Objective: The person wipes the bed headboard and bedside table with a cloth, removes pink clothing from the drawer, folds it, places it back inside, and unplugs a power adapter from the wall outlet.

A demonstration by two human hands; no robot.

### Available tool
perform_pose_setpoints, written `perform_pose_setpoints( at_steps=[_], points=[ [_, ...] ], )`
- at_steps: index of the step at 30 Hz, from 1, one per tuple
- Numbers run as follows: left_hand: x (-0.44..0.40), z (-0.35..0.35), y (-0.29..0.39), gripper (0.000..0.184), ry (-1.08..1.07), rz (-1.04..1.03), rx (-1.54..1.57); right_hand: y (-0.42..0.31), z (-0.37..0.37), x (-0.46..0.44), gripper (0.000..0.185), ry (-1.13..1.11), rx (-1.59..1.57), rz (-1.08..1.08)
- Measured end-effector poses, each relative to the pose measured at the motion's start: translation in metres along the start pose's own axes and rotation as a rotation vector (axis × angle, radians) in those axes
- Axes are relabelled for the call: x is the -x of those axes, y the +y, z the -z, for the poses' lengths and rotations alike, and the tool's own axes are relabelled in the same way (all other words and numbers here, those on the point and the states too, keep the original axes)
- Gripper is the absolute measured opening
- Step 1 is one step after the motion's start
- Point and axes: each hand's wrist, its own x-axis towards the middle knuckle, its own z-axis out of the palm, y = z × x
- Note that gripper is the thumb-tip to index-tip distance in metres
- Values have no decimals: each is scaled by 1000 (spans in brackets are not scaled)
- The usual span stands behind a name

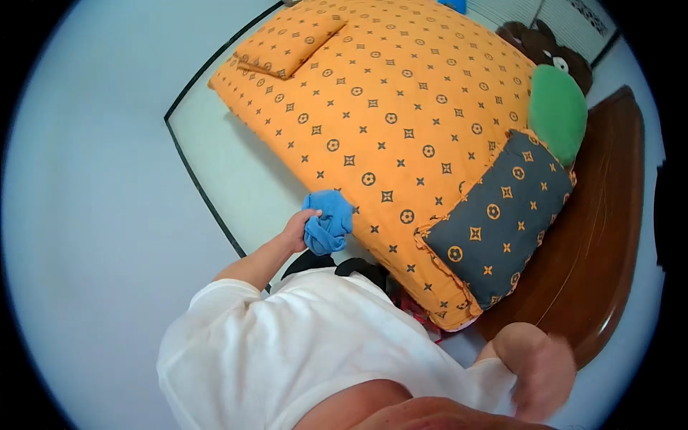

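Observation:
A crumpled blue cloth (329, 221) is bunched in my left hand (302, 227), whose fingers are closed round it. Cloth and hand are beside the near edge of the bed, which has an orange patterned cover (390, 118). At the lower right, my right hand (548, 376) is smeared by motion, and its fingers cannot be made out. It is near the brown headboard (602, 236), below a dark grey patterned pillow (502, 215).
An orange pillow (290, 46) lies at the bed's far left corner. A green cushion (557, 115) and a brown plush toy (555, 54) are by the headboard at the upper right. Pale floor (229, 158) with a dark border runs left of the bed.

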Motion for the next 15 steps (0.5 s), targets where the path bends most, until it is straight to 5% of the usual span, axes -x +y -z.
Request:
perform_pose_setpoints(
  at_steps=[5,15],
  points=[
    [17,56,24,55,-48,-95,152,-17,-73,-108,22,-513,-91,408],
    [52,223,107,47,79,-292,402,-47,-219,-248,21,-802,72,853]
  ],
)
